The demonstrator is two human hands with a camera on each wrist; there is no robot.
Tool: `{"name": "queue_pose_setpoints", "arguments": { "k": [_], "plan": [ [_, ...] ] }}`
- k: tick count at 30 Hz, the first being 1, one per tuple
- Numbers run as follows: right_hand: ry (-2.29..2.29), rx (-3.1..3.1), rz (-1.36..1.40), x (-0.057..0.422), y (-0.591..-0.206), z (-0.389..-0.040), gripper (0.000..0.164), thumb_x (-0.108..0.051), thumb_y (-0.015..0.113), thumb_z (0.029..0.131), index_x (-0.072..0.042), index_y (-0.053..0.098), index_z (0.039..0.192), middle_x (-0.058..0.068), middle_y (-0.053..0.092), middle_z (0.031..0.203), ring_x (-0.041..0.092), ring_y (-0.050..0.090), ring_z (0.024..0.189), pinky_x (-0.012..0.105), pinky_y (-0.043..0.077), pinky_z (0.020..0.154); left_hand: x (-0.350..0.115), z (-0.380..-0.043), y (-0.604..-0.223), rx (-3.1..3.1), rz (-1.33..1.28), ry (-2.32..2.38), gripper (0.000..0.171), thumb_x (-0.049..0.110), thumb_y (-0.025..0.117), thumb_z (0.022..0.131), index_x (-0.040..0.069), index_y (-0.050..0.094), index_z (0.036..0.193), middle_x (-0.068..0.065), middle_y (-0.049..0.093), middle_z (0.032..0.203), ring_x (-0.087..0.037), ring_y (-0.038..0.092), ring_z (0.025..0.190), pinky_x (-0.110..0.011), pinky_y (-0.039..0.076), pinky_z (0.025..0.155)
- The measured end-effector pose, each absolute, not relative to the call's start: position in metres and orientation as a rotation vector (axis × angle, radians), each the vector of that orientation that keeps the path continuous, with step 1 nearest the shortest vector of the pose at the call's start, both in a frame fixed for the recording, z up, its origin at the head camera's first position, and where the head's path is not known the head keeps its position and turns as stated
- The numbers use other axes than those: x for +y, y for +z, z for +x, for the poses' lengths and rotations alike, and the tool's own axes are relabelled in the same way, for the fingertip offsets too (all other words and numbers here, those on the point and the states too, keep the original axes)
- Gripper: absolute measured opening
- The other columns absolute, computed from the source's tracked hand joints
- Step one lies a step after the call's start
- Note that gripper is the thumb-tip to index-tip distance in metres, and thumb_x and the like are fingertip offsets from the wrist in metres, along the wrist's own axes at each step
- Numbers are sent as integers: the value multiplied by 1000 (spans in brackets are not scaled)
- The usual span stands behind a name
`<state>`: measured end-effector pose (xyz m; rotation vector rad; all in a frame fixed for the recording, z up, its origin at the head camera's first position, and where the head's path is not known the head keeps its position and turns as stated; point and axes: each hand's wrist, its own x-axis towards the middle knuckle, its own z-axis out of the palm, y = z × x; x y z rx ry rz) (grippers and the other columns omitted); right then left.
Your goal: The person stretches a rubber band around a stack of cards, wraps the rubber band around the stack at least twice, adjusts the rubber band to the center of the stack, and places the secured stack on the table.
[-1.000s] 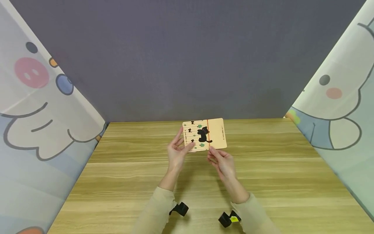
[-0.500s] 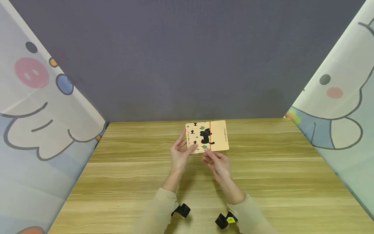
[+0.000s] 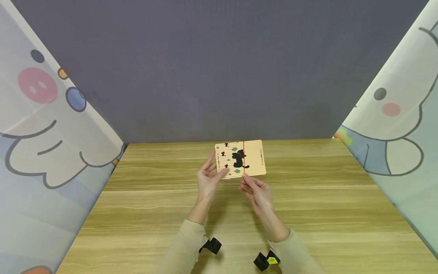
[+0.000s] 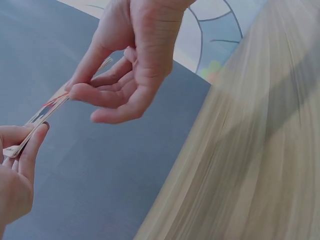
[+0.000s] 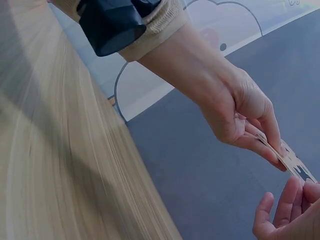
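We see both forearms reaching forward, sleeves down to the wrists, hands raised close together at centre. Left hand [image 3: 207, 179] upright, palm facing right, fingers [image 3: 211, 160] extended upward and slightly spread, thumb tip pressed forward against what sits between thumb and fingers. Right hand [image 3: 259, 192] lower and just right of it, palm turned down-left, thumb and index finger pinched together at the tips, remaining fingers loosely curled beneath. In the left wrist view the right hand's fingers [image 4: 100, 95] curl inward below the pinch. In the right wrist view the left hand's fingertips [image 5: 272, 150] point away from its wrist.
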<state>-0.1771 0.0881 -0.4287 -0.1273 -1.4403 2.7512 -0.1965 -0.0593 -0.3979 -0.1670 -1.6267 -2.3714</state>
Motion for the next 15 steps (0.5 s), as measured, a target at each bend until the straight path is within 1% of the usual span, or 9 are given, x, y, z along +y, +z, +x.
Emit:
{"name": "queue_pose_setpoints", "arguments": {
  "k": [4,5,8,12,14,15],
  "plan": [
    [2784,-1429,-231,83,-418,-174,5,-9,67,78,-6,67,74,6,65,71,14,62,60,35,56,72,-57,-195,-399,-1649,-206,-2352,69,-11,68,69,16,47,129,-19,57,113,-13,58,48,-29,57,62],
    [2788,-1423,-255,83,-417,-173,5,-7,66,79,-5,67,74,8,65,71,14,61,60,35,56,72,-56,-195,-400,-1651,-209,-2349,68,-11,68,69,16,47,129,-21,58,109,-13,58,47,-29,57,62],
    [2786,-1463,-363,79,-405,-169,10,-2,63,81,-5,66,71,9,65,70,15,61,59,37,55,74,-54,-195,-401,-1657,-210,-2347,68,-10,69,69,16,47,129,-21,59,106,-12,57,46,-27,57,59],
    [2811,-1497,-341,80,-404,-169,10,-2,61,81,-5,67,74,9,65,71,16,62,61,36,55,75,-56,-195,-401,-1651,-167,-2375,69,-11,69,69,19,48,128,-21,59,107,-8,51,41,-22,56,57],
    [2800,-1536,-276,80,-408,-168,5,-5,63,80,-3,67,79,8,65,73,16,62,63,35,55,74,-56,-196,-400,-1663,-160,-2382,69,-10,69,68,18,48,128,-21,58,108,-7,51,41,-21,56,57],
    [2795,-1547,-218,80,-411,-168,7,-8,65,80,-1,67,82,8,65,74,16,62,65,35,56,73,-56,-196,-400,-1664,-158,-2387,69,-11,69,69,18,48,128,-21,58,108,-8,52,42,-22,56,58]
  ]
}}
